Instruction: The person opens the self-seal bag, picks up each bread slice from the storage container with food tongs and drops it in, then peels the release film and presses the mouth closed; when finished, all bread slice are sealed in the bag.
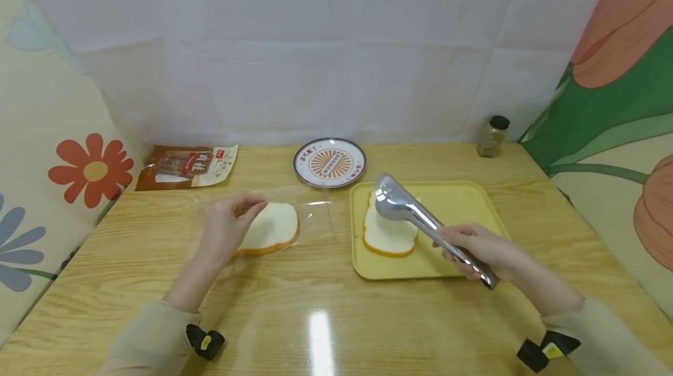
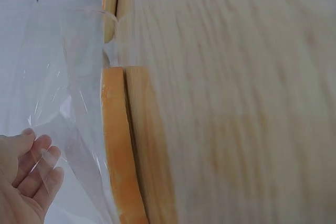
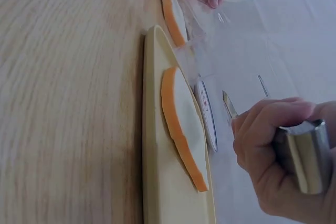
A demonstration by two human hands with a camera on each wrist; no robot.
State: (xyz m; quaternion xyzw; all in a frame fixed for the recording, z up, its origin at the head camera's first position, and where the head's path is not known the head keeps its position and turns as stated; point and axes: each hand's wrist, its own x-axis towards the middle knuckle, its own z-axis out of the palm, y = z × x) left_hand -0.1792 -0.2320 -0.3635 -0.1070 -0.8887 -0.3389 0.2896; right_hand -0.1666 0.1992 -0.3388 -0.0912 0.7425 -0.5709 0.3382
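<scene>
My left hand (image 1: 228, 224) pinches the edge of a clear plastic bag (image 1: 318, 206), holding it up from the table. A slice of bread (image 1: 276, 225) with an orange crust lies at the bag, close beside that hand; whether it is inside or under the film I cannot tell. In my right hand (image 1: 475, 247) are metal food tongs (image 1: 423, 218), gripped by the handle. Their rounded heads hover over a second bread slice (image 1: 391, 239) on the yellow tray (image 1: 457, 201). The right wrist view shows this slice (image 3: 181, 124) lying flat, apart from the tongs.
Behind the tray and bag stands a round patterned plate (image 1: 330, 180). A brown and white food packet (image 1: 186, 167) lies at the back left. At the back right is a small black-capped jar (image 1: 493, 136). A white cloth (image 1: 315, 43) hangs behind the table.
</scene>
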